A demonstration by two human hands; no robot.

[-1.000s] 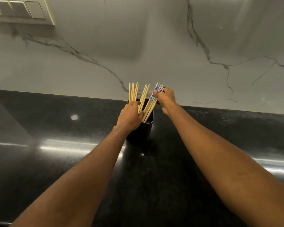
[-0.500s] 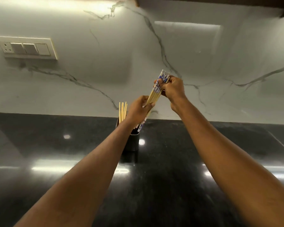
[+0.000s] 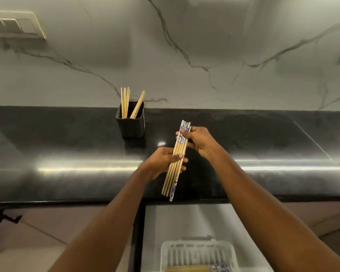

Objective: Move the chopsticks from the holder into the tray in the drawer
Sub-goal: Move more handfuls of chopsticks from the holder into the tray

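A bundle of wooden chopsticks (image 3: 174, 173) with blue-and-white patterned ends is held over the black counter, slanting from upper right to lower left. My right hand (image 3: 201, 142) pinches its upper patterned end. My left hand (image 3: 164, 161) grips the bundle at the middle. The black square holder (image 3: 131, 124) stands at the back of the counter with several plain chopsticks (image 3: 125, 103) upright in it. Below the counter the drawer (image 3: 165, 222) is open, and a white slotted tray (image 3: 197, 252) lies in it with some chopsticks (image 3: 188, 268) at its near end.
The glossy black counter (image 3: 67, 154) runs the full width, backed by a white marbled wall (image 3: 185, 55). A switch plate (image 3: 14, 24) is on the wall at the upper left. Tiled floor (image 3: 37, 232) shows left of the drawer.
Both hands lifted the patterned bundle out of the holder and brought it toward me and down, over the counter. The view tilted down, so the open drawer and tray came into sight.
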